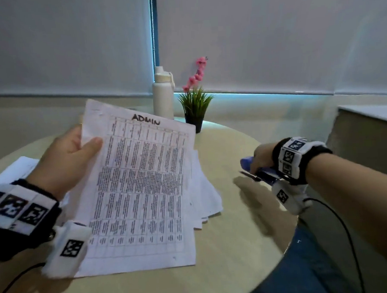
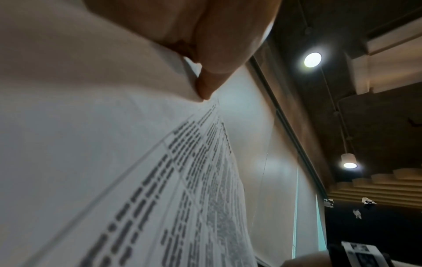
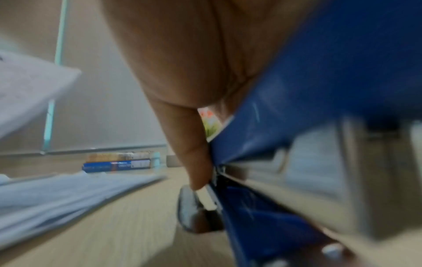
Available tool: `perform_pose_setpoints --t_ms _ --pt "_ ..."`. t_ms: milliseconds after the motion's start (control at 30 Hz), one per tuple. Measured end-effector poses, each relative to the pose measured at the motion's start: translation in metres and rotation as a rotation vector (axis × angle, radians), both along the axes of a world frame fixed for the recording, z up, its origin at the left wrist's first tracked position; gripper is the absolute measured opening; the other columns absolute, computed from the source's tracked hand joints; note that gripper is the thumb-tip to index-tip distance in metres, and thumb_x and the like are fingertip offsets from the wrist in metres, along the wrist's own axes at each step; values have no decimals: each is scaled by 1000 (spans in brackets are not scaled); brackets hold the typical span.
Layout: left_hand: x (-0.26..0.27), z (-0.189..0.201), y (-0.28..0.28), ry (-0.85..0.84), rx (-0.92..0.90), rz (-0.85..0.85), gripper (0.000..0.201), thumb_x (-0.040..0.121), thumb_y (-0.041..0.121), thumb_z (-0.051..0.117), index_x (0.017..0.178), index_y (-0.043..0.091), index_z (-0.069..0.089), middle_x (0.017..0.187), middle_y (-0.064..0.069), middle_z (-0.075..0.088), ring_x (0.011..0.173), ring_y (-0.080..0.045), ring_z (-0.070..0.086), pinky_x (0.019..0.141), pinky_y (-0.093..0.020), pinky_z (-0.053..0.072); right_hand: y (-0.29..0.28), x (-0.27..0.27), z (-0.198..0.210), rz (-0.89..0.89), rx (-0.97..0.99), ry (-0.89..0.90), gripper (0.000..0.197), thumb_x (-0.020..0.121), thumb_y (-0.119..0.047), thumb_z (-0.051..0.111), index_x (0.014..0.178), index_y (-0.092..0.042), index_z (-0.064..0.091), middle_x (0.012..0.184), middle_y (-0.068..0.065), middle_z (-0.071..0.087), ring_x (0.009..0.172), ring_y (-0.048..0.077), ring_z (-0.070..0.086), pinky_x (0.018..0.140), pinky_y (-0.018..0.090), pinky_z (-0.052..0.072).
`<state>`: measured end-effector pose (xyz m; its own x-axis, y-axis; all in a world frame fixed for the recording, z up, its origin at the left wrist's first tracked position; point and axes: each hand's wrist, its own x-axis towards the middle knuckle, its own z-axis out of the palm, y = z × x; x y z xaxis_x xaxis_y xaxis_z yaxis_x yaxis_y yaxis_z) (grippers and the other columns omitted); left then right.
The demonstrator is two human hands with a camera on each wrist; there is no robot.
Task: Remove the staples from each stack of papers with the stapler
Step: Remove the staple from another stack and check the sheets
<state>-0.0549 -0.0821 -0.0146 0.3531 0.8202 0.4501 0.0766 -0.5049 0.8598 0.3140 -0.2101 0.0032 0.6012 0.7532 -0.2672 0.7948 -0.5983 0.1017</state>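
My left hand [image 1: 74,150] pinches the upper left edge of a printed paper stack [image 1: 143,189] headed "ADMIN" and holds it tilted above the table. In the left wrist view the thumb [image 2: 207,81] presses on the top sheet [image 2: 114,180]. More loose sheets [image 1: 209,201] lie fanned on the table under and to the right of it. My right hand [image 1: 261,159] grips a blue stapler [image 1: 260,174] just above the table at the right, apart from the papers. In the right wrist view the stapler [image 3: 308,108] is blurred, with fingers [image 3: 196,162] wrapped round its blue top.
A round light wooden table [image 1: 235,245] carries everything. At its far edge stand a white bottle [image 1: 163,96] and a small potted plant [image 1: 194,103] with pink flowers. More white sheets [image 1: 16,169] lie at the left. A stack of books [image 3: 118,162] sits further back.
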Motion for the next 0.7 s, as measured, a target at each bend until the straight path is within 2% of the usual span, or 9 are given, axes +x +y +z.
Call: perform_pose_setpoints --t_ms 67,167,300,400,467,533,600,667,700 --pt "-3 -1 3 -15 -25 25 34 98 15 48 88 39 70 79 13 75 67 -7 71 70 -36 56 -3 8 -14 -24 -24 -28 24 74 -35 68 68 -13 58 77 4 62 70 22 56 57 23 40" --pt "-2 -2 -1 -10 -30 23 26 98 19 48 94 35 67 86 12 75 78 -15 72 78 -44 53 3 19 -29 -29 18 -32 32 75 -41 69 68 -13 56 82 6 62 76 24 57 70 30 45" --pt "4 2 -10 -29 -37 22 23 99 17 46 95 30 64 81 14 75 74 -10 71 73 -37 52 9 23 -37 -35 -41 -56 46 79 -52 64 61 -12 49 77 5 58 76 25 54 71 30 42" --pt "9 6 -17 -69 -49 12 20 99 16 45 98 26 62 82 12 75 72 -9 72 71 -35 51 5 10 -18 21 212 -58 56 88 -57 48 65 -7 52 84 10 59 79 26 53 72 29 39" --pt "12 10 -20 -104 -72 -5 21 100 16 44 102 25 63 87 7 76 75 -11 72 70 -35 52 -6 -10 0 50 646 254 55 87 -59 47 82 -7 62 91 9 65 87 27 59 79 34 44" --pt "17 16 -23 -167 -111 -49 23 100 15 42 109 22 62 95 -1 75 84 -17 72 72 -37 55 -26 -46 11 75 914 853 49 70 -66 63 92 -22 64 97 0 70 95 19 63 84 37 48" --pt "24 21 -24 -251 -167 -86 25 101 12 41 115 15 60 101 -4 74 92 -19 71 71 -33 59 -47 -75 2 138 818 1305 56 53 -57 79 98 -27 63 96 -3 71 87 15 67 74 34 53" --pt "34 24 -26 -311 -209 -112 25 101 11 39 114 14 60 102 -3 74 94 -19 71 72 -30 59 -55 -95 -12 212 765 1504 49 63 -24 81 107 -15 62 98 6 72 79 19 70 68 33 59" --pt "39 24 -28 -326 -222 -123 25 101 11 40 117 11 59 105 -5 73 95 -21 71 73 -32 59 -56 -101 -21 218 822 1508 42 67 -8 77 106 -8 62 99 12 72 80 24 70 70 36 59"
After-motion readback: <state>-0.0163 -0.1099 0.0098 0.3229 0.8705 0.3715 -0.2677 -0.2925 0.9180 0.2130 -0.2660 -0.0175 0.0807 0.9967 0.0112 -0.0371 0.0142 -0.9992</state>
